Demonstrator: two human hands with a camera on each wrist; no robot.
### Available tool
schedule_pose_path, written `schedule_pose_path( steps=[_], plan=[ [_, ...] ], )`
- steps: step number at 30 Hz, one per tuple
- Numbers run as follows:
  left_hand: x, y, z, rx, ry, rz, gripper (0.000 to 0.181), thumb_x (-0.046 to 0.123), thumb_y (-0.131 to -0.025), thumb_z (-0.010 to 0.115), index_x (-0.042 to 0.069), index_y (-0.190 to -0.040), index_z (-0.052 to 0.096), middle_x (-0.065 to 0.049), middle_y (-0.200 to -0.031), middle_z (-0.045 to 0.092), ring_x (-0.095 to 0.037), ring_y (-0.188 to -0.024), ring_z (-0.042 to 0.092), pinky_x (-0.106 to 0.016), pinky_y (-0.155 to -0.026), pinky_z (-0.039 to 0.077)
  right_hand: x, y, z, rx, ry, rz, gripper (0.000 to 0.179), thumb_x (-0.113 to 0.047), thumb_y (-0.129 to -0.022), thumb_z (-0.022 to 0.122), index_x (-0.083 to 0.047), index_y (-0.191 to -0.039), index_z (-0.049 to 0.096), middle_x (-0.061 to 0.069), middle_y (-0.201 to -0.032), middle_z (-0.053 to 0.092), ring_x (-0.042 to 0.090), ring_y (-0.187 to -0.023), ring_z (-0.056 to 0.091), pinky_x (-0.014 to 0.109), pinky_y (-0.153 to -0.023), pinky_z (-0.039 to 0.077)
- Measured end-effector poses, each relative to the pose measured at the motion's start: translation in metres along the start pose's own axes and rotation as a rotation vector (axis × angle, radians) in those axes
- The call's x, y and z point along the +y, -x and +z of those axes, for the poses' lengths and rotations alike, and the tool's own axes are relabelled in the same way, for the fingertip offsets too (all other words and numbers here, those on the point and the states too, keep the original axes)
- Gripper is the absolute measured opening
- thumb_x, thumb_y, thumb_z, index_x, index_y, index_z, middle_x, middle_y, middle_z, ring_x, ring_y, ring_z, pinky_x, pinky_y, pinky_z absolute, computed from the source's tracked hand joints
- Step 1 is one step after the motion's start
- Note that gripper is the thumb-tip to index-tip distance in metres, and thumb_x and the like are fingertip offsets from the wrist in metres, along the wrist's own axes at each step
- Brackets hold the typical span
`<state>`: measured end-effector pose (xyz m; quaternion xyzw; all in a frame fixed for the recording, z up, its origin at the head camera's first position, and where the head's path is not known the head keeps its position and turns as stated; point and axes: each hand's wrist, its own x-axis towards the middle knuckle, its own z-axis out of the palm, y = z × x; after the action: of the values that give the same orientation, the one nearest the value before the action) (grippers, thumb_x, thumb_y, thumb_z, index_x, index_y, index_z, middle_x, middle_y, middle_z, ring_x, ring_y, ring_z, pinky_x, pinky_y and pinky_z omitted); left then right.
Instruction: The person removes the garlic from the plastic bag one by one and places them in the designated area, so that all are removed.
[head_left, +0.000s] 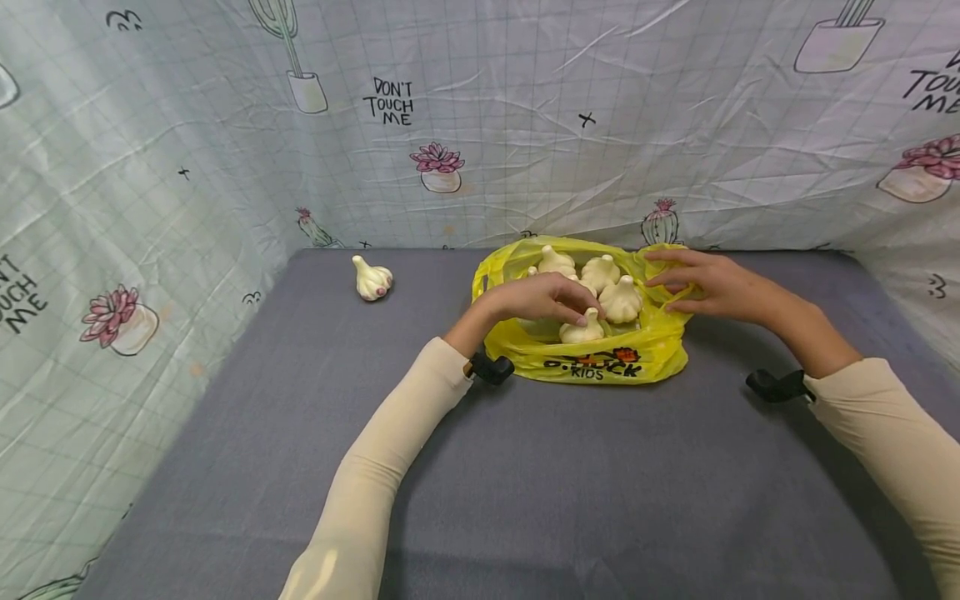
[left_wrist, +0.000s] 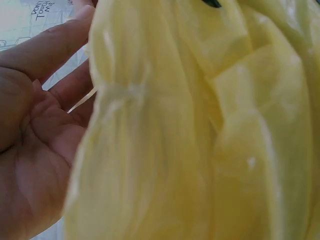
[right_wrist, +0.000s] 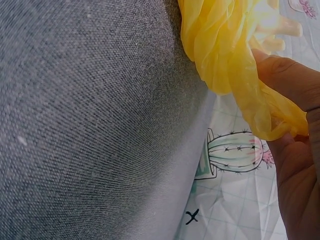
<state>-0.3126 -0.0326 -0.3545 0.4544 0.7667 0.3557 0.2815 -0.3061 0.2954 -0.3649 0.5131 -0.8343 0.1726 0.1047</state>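
Observation:
A yellow plastic bag point(head_left: 517, 358) with printed lettering lies with its mouth spread, several whitish garlic bulbs point(head_left: 621, 300) inside. My left hand point(head_left: 536, 297) reaches over the bag's left rim and pinches the neck of the nearest garlic bulb point(head_left: 582, 330) between thumb and fingers. In the left wrist view, the bag's crinkled side point(left_wrist: 165, 150) hides the fingertips and the bulb. On the bag's right side, my right hand point(head_left: 712, 286) grips the handle; the right wrist view shows the twisted yellow plastic point(right_wrist: 255, 100) between thumb and fingers.
One more garlic bulb point(head_left: 372, 279), with a pinkish base, lies apart on the table's far left. A grey cloth covers the table point(head_left: 525, 483). Printed fabric walls point(head_left: 510, 125) with plant drawings rise behind and at the sides.

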Motion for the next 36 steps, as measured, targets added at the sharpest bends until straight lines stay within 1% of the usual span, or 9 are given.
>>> schedule_pose_path(
  steps=[5, 11, 17, 20, 22, 26, 30, 33, 36],
  plan=[
    [-0.001, 0.002, 0.0, -0.005, 0.01, 0.013, 0.033, 0.014, -0.103, 0.061, 0.004, -0.134, 0.066, -0.008, -0.134, 0.065, -0.012, -0.121, 0.06, -0.024, -0.102, 0.047, 0.0, -0.001, 0.0, -0.02, -0.02, 0.03, 0.05, 0.005, -0.073, 0.087, -0.001, -0.12, 0.071, 0.027, -0.144, 0.049, 0.027, -0.089, 0.072, 0.033, -0.07, 0.061],
    [0.0, 0.007, 0.0, 0.003, 0.017, 0.031, 0.031, 0.016, -0.103, 0.062, 0.004, -0.132, 0.066, -0.006, -0.133, 0.064, -0.01, -0.123, 0.058, -0.024, -0.105, 0.044, -0.001, -0.001, 0.001, -0.004, -0.006, 0.007, 0.05, 0.007, -0.072, 0.087, 0.0, -0.119, 0.071, 0.028, -0.143, 0.049, 0.027, -0.088, 0.072, 0.034, -0.069, 0.061],
    [0.001, 0.013, 0.0, 0.081, 0.081, 0.073, 0.03, 0.013, -0.1, 0.065, 0.0, -0.127, 0.066, -0.01, -0.13, 0.064, -0.012, -0.126, 0.058, -0.025, -0.107, 0.044, -0.001, -0.001, 0.001, 0.027, 0.006, -0.036, 0.052, 0.009, -0.07, 0.087, 0.001, -0.118, 0.071, 0.026, -0.142, 0.05, 0.025, -0.087, 0.072, 0.034, -0.068, 0.061],
    [0.001, 0.016, -0.001, 0.115, 0.084, 0.109, 0.029, 0.011, -0.099, 0.066, -0.001, -0.126, 0.066, -0.011, -0.13, 0.064, -0.013, -0.127, 0.058, -0.029, -0.11, 0.043, -0.002, -0.001, 0.0, 0.039, 0.015, -0.042, 0.052, 0.009, -0.069, 0.087, 0.0, -0.118, 0.071, 0.025, -0.142, 0.05, 0.024, -0.086, 0.073, 0.033, -0.067, 0.061],
    [0.0, 0.019, -0.001, 0.14, 0.084, 0.113, 0.029, 0.012, -0.098, 0.068, 0.0, -0.125, 0.066, -0.01, -0.131, 0.065, -0.013, -0.128, 0.057, -0.031, -0.11, 0.043, -0.002, -0.001, 0.0, 0.038, 0.016, -0.039, 0.052, 0.009, -0.069, 0.087, 0.0, -0.118, 0.071, 0.024, -0.143, 0.05, 0.024, -0.085, 0.073, 0.033, -0.067, 0.061],
    [0.001, 0.027, -0.003, 0.203, 0.085, 0.089, 0.029, 0.013, -0.096, 0.072, 0.003, -0.123, 0.069, -0.003, -0.129, 0.066, -0.012, -0.128, 0.057, -0.032, -0.104, 0.049, -0.003, -0.001, 0.0, 0.032, 0.014, -0.034, 0.052, 0.009, -0.07, 0.087, 0.0, -0.119, 0.071, 0.025, -0.143, 0.05, 0.024, -0.086, 0.073, 0.034, -0.068, 0.061],
    [0.003, 0.032, -0.004, 0.249, 0.1, 0.054, 0.027, 0.014, -0.094, 0.075, 0.007, -0.119, 0.072, -0.001, -0.123, 0.068, -0.013, -0.124, 0.06, -0.037, -0.086, 0.056, -0.003, -0.001, 0.0, 0.03, 0.013, -0.033, 0.052, 0.01, -0.07, 0.087, 0.001, -0.118, 0.071, 0.026, -0.143, 0.05, 0.025, -0.086, 0.072, 0.033, -0.068, 0.061],
    [0.005, 0.037, -0.004, 0.284, 0.098, 0.035, 0.023, 0.014, -0.093, 0.076, 0.009, -0.115, 0.074, -0.001, -0.12, 0.07, -0.013, -0.121, 0.062, -0.042, -0.076, 0.057, -0.002, 0.0, 0.001, 0.038, 0.013, -0.042, 0.052, 0.01, -0.069, 0.087, 0.001, -0.118, 0.071, 0.022, -0.145, 0.049, 0.025, -0.085, 0.072, 0.032, -0.067, 0.061],
    [0.007, 0.041, -0.005, 0.313, 0.1, 0.046, 0.021, 0.012, -0.092, 0.077, 0.008, -0.112, 0.074, -0.002, -0.118, 0.07, -0.014, -0.12, 0.063, -0.042, -0.084, 0.056, -0.003, 0.001, 0.001, 0.045, 0.012, -0.047, 0.053, 0.01, -0.069, 0.087, 0.0, -0.118, 0.071, 0.018, -0.147, 0.049, 0.024, -0.085, 0.073, 0.032, -0.067, 0.061]
  ],
)
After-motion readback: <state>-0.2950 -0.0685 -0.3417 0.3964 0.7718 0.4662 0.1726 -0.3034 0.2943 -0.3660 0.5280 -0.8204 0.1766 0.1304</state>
